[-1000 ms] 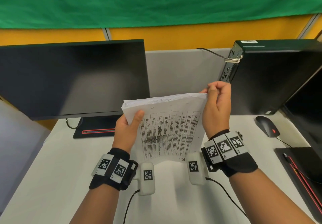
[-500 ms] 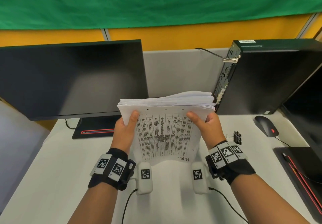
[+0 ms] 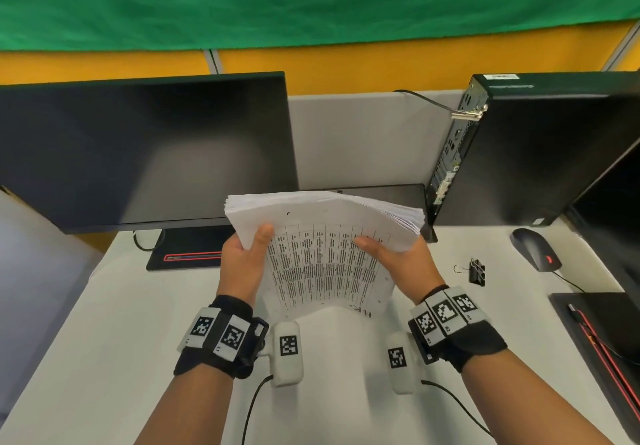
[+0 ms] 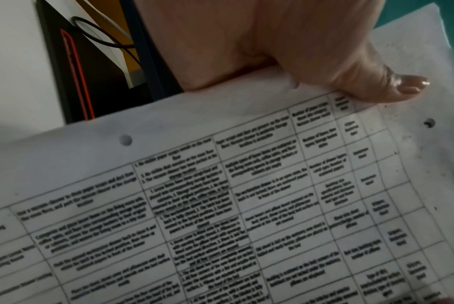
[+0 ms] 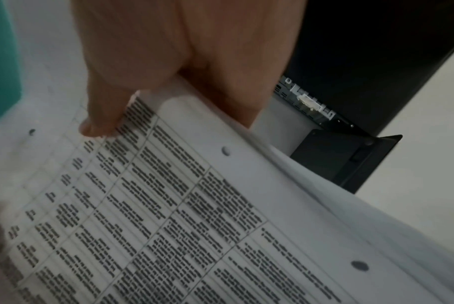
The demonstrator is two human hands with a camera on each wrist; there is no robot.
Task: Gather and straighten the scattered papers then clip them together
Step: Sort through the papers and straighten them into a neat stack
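Observation:
A thick stack of white papers point(image 3: 322, 254) with a printed table on the front sheet stands on its lower edge on the white desk, bowed toward me. My left hand point(image 3: 242, 257) grips its left side, thumb on the front sheet point(image 4: 220, 195). My right hand point(image 3: 401, 257) grips the right side, thumb pressed on the print point(image 5: 168, 205). The top edges of the sheets are fanned and uneven at the right. A black binder clip point(image 3: 477, 271) lies on the desk right of my right hand, untouched.
A dark monitor point(image 3: 145, 153) stands at the back left, and a black computer tower point(image 3: 533, 153) at the back right. A black mouse point(image 3: 535, 248) lies beyond the clip. A black laptop edge point(image 3: 602, 347) sits at the far right. White desk surface point(image 3: 104, 340) spreads in front.
My right hand came down from the stack's top right corner to grip its right side. The stack dropped lower, and the binder clip has come into view.

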